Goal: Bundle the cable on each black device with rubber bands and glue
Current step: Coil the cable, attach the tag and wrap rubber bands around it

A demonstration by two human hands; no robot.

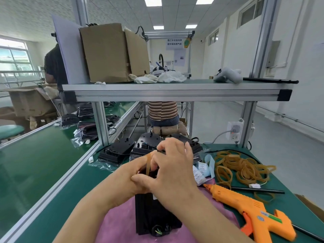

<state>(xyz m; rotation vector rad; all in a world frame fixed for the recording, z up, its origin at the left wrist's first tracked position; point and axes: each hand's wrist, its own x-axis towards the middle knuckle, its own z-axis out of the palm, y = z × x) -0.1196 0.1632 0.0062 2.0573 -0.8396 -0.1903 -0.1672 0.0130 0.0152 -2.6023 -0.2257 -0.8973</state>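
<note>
Head view of a bundling station. A black, box-shaped ribbed device (152,213) stands on a pink soft sheet (119,225) at the near edge of a green-matted workbench (52,172), directly below both hands. The left hand (128,179) reaches in from the lower left with its fingers curled, and a tan rubber band (148,166) is stretched taut over them above the device's top end. The right hand (173,165) lies across the left, its thumb and forefinger pinching a thin dark cable (160,151); how the cable is coiled beneath the hands is hidden. To the right lie an orange plastic glue gun (252,207) and, beyond it, a loose heap of tan rubber bands (243,168), with small white printed packets (199,173) between heap and hands. More black devices in clear bags (115,151) sit behind.
</note>
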